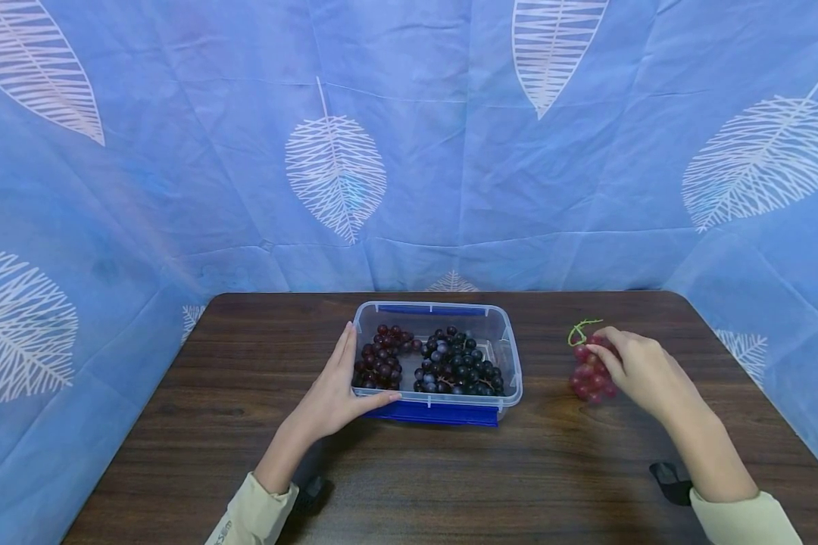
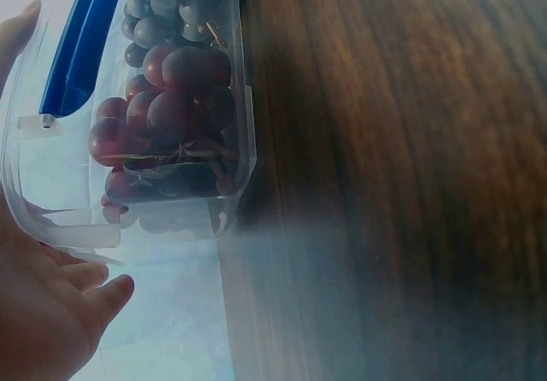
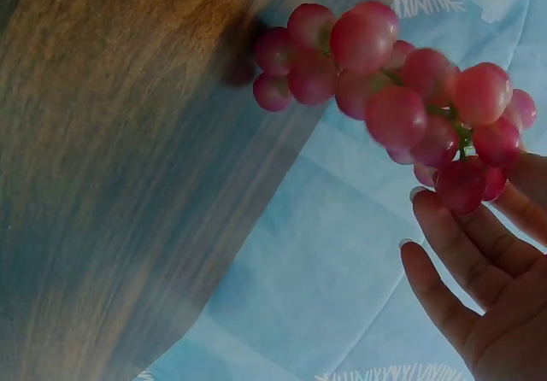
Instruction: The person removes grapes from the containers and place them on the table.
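Observation:
My left hand point(image 1: 330, 393) rests against the left front corner of a clear plastic container point(image 1: 518, 356) with blue clips, fingers straight along its side and thumb on the front rim. Inside lie a dark red grape bunch point(image 1: 382, 356) on the left and a black grape bunch point(image 1: 460, 363) on the right. Off to the right, my right hand point(image 1: 637, 371) pinches a pinkish-red grape bunch point(image 1: 589, 375) near its green stem. The right wrist view shows these red grapes point(image 3: 397, 116) hanging from my fingertips, the lower fingers point(image 3: 440, 296) spread loosely.
The dark wooden table point(image 1: 198, 409) ends at a back edge before a blue cloth point(image 1: 423, 174) with white leaf prints. Black wrist bands point(image 1: 671, 483) show at both wrists. A gap of table separates the container from the red bunch.

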Available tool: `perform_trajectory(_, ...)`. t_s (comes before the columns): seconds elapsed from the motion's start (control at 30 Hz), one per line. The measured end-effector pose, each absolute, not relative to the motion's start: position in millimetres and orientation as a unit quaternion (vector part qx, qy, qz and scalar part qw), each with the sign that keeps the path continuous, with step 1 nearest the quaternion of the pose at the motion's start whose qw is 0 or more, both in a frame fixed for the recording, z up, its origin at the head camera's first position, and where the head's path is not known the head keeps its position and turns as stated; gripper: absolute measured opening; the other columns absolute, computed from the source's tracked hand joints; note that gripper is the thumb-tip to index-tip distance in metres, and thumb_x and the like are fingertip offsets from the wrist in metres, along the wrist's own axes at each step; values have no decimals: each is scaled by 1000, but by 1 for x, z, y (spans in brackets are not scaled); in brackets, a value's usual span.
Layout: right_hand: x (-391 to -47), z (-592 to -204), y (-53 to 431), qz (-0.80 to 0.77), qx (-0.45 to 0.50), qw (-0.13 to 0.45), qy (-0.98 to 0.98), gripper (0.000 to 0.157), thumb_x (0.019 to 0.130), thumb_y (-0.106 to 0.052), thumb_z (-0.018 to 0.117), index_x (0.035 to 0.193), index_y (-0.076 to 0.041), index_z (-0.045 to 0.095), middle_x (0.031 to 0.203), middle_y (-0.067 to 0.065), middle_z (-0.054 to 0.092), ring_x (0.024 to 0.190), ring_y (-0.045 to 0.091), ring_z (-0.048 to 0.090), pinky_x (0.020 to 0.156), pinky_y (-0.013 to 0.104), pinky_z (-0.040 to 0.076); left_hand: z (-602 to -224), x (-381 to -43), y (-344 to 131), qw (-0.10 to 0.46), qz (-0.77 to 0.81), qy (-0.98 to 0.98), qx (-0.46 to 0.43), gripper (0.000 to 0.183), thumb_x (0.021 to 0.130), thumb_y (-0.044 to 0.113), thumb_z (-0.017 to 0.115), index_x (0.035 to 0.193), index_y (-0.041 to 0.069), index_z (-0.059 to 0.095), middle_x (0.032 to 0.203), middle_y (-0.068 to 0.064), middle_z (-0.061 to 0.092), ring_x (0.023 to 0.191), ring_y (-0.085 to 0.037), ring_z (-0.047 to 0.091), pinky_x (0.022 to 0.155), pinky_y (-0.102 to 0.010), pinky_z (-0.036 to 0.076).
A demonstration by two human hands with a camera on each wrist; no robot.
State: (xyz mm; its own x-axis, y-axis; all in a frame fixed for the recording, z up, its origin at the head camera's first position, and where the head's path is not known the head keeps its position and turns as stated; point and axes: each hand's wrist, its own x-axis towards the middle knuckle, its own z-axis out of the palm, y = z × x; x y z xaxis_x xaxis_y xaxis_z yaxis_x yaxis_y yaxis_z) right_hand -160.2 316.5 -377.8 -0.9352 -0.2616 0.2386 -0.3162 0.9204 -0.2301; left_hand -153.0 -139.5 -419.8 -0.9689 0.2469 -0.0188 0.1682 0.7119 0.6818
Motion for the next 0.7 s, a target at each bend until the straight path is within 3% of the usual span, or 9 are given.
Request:
perform_trajectory(0.23, -158, -380, 317, 141, 132, 69, -979, 29, 108, -12, 62, 117, 15, 64, 67, 3, 59, 54, 13, 45, 51, 32, 38, -420, -153, -139, 55, 362, 924, 111, 129, 89, 62, 78, 169, 17, -13, 177, -3, -16, 163, -36, 5, 125, -65, 23)
perform_trajectory(0.4, -156, -383, 316, 141, 125, 57, -980, 29, 108, -14, 61, 110, 14, 65, 64, 0, 52, 53, 14, 45, 50, 31, 37, -420, -153, -140, 55, 362, 924, 112, 129, 89, 62, 78, 169, 17, -13, 177, -3, -16, 163, -35, 5, 126, -65, 22)
perform_trajectory(0.47, -156, -385, 316, 139, 120, 52, -981, 29, 109, -15, 60, 108, 13, 65, 64, 1, 54, 52, 13, 46, 49, 31, 39, -420, -153, -140, 54, 362, 924, 113, 128, 89, 62, 78, 169, 17, -12, 177, -3, -15, 163, -35, 5, 125, -65, 22)
perform_trajectory(0.7, -158, -388, 316, 121, 96, 41, -987, 42, 108, -16, 59, 125, 23, 59, 72, 10, 64, 59, 20, 62, 54, 43, 51, -421, -153, -140, 53, 365, 922, 116, 128, 90, 61, 77, 169, 16, -12, 177, -3, -16, 163, -35, 5, 125, -66, 24)
